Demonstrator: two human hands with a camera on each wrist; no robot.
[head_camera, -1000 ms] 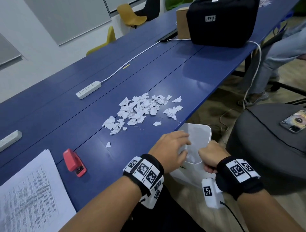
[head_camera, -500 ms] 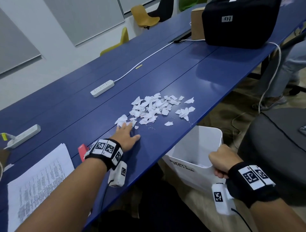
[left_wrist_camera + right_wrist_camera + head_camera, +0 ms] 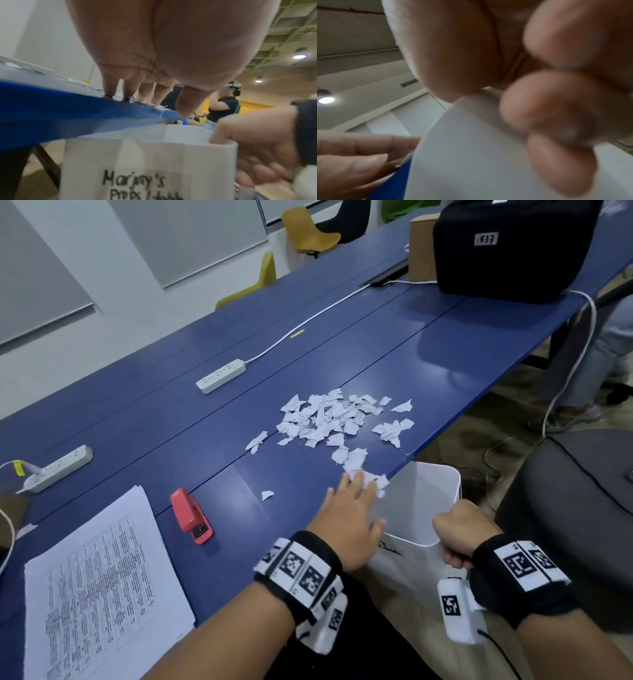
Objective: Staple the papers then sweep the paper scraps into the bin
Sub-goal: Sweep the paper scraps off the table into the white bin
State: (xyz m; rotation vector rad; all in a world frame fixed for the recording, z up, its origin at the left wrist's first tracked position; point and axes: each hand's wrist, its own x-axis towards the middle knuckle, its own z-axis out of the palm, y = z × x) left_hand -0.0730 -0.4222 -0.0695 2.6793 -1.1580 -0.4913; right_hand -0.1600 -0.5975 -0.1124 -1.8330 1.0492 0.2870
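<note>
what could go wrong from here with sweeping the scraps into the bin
1. The left hand pushes only a few paper scraps at the table edge; some may flutter past the bin to the floor.
2. The right hand grips the bin by one rim only, so it may tilt.
3. The main pile lies farther along than the bin mouth, and one stray scrap sits behind the hand and may get missed.

The left hand [image 3: 346, 522] lies flat at the blue table's [image 3: 445, 344] edge, fingers against paper scraps [image 3: 329, 419]. The right hand [image 3: 459, 532] grips the white bin's [image 3: 424, 494] rim just below. A red stapler [image 3: 191, 515] lies beside printed papers [image 3: 99, 587].
</note>
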